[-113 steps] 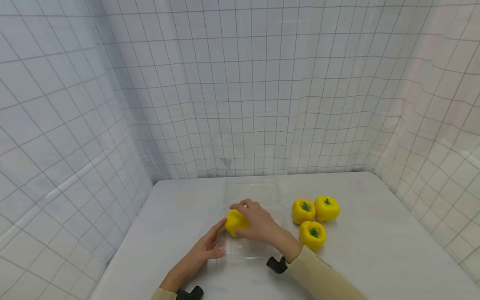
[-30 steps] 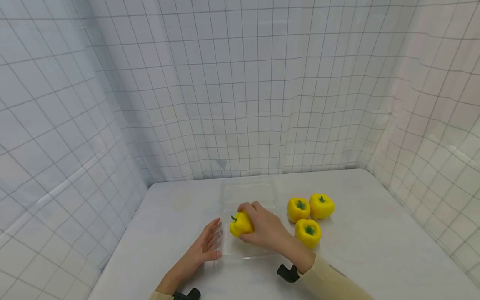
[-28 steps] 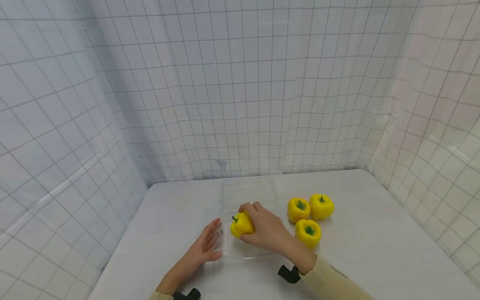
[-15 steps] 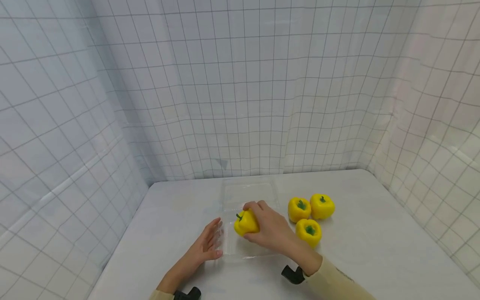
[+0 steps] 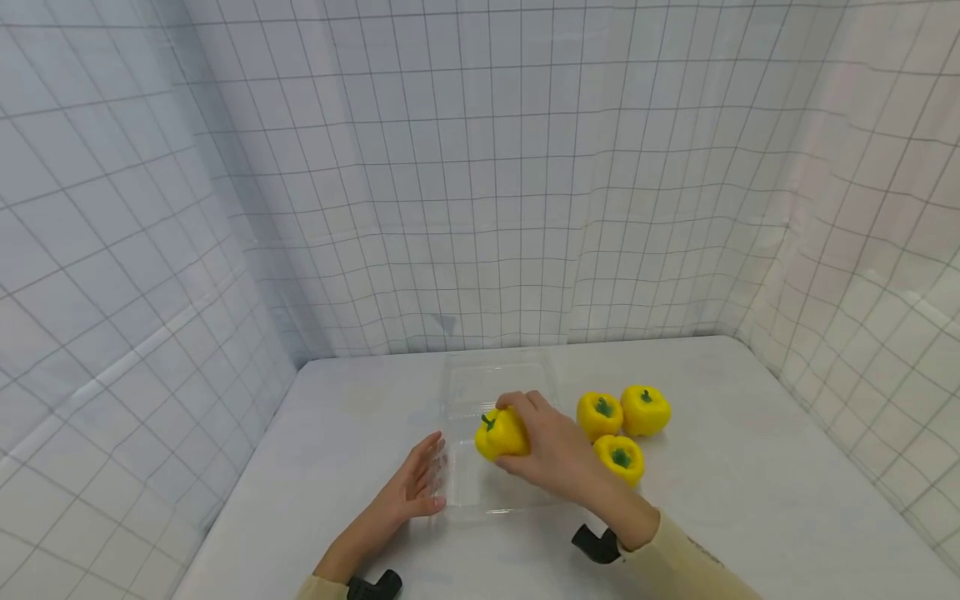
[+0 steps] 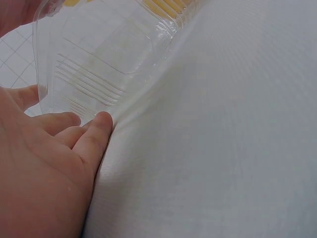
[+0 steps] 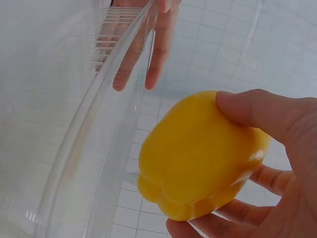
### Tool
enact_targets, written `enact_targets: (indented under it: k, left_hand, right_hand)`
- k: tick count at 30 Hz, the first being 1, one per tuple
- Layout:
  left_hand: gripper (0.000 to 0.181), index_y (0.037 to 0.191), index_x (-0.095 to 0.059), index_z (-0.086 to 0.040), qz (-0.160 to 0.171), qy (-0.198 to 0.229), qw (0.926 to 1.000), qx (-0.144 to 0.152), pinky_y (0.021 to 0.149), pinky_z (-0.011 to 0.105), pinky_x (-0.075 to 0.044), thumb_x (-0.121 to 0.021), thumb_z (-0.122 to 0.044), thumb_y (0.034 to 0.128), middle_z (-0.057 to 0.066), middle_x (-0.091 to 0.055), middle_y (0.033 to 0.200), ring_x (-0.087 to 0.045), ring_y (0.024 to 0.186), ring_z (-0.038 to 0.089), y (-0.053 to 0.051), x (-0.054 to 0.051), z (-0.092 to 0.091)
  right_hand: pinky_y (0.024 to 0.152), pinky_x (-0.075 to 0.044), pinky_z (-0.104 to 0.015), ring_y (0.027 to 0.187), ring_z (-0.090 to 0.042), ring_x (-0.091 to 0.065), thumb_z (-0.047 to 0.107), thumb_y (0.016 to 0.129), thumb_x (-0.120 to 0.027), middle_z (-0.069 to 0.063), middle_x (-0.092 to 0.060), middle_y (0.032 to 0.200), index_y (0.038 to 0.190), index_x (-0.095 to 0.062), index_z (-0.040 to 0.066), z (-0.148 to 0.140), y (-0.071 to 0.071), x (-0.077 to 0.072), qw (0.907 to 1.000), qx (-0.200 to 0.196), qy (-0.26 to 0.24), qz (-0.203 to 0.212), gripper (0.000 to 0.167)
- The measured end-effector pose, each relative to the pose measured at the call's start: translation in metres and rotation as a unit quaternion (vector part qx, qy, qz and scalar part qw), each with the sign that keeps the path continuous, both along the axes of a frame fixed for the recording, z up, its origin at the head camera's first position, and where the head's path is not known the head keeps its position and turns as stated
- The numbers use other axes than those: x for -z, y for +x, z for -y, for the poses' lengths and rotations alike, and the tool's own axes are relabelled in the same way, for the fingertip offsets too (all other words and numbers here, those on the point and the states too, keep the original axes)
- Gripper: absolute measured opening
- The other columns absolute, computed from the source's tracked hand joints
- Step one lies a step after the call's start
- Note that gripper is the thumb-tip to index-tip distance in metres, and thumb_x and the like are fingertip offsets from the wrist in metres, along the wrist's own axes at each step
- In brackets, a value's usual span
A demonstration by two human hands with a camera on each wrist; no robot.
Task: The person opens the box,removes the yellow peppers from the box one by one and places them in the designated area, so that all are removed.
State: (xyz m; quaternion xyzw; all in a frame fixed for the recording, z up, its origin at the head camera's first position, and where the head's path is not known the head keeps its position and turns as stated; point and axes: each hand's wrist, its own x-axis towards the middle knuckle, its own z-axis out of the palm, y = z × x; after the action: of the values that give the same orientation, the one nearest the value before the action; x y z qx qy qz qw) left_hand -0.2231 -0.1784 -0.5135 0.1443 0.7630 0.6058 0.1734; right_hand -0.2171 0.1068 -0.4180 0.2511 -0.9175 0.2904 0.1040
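In the head view, my right hand (image 5: 551,442) holds a yellow bell pepper (image 5: 501,434) over the clear plastic clamshell container (image 5: 517,505), its green stem pointing up and left. The right wrist view has the thumb on one side of this pepper (image 7: 198,153) and the fingers curled round the other, above the container's rim (image 7: 84,124). My left hand (image 5: 408,487) rests at the container's left side with relaxed fingers. Its fingertips touch the clear wall (image 6: 89,84) low down, close to the table, in the left wrist view.
Three more yellow bell peppers stand right of the container: one at the back left (image 5: 599,416), one at the back right (image 5: 646,410) and one in front (image 5: 619,459). The container's raised lid (image 5: 498,383) lies toward the back of the white table (image 5: 360,417). Grid-patterned curtains (image 5: 480,208) enclose the table.
The right hand has moved right and up with the bell pepper, away from the left fingertips; the pepper's stem has come into view. The left hand stays at the container's side.
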Motion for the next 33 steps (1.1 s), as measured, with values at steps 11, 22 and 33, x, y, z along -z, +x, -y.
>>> enact_targets:
  k: [11, 22, 33]
  left_hand:
    - [0.096, 0.162, -0.009, -0.026, -0.002, 0.006, 1.0, 0.004, 0.12, 0.048, -0.018, -0.071, -0.029, 0.0892, 0.005, -0.005, 0.168, -0.01, 0.153, 0.029, 0.002, 0.001, 0.001]
    - [0.094, 0.162, -0.01, -0.025, -0.005, 0.012, 0.9999, 0.005, 0.12, 0.049, -0.018, -0.07, -0.028, 0.09, 0.006, -0.004, 0.169, -0.009, 0.153, 0.03, 0.001, 0.002, 0.001]
    - [0.093, 0.162, -0.009, -0.027, -0.001, 0.019, 0.9998, 0.005, 0.12, 0.048, -0.018, -0.069, -0.027, 0.0907, 0.003, -0.005, 0.168, -0.009, 0.153, 0.026, 0.002, 0.002, 0.001]
  right_hand:
    - [0.09, -0.052, -0.028, 0.1, -0.008, -0.055, 0.039, 0.078, -0.087, 0.009, -0.058, 0.123, 0.134, -0.05, 0.029, -0.007, 0.005, -0.006, 0.9995, 0.024, -0.002, -0.018, 0.067]
    - [0.092, -0.051, -0.029, 0.102, -0.009, -0.055, 0.037, 0.077, -0.088, 0.01, -0.059, 0.123, 0.133, -0.051, 0.028, -0.016, 0.006, -0.009, 0.9989, 0.041, -0.015, -0.02, 0.067]
    - [0.096, -0.051, -0.032, 0.106, -0.009, -0.055, 0.036, 0.078, -0.088, 0.011, -0.058, 0.126, 0.135, -0.051, 0.027, -0.028, 0.007, -0.014, 0.9979, 0.052, -0.037, -0.011, 0.068]
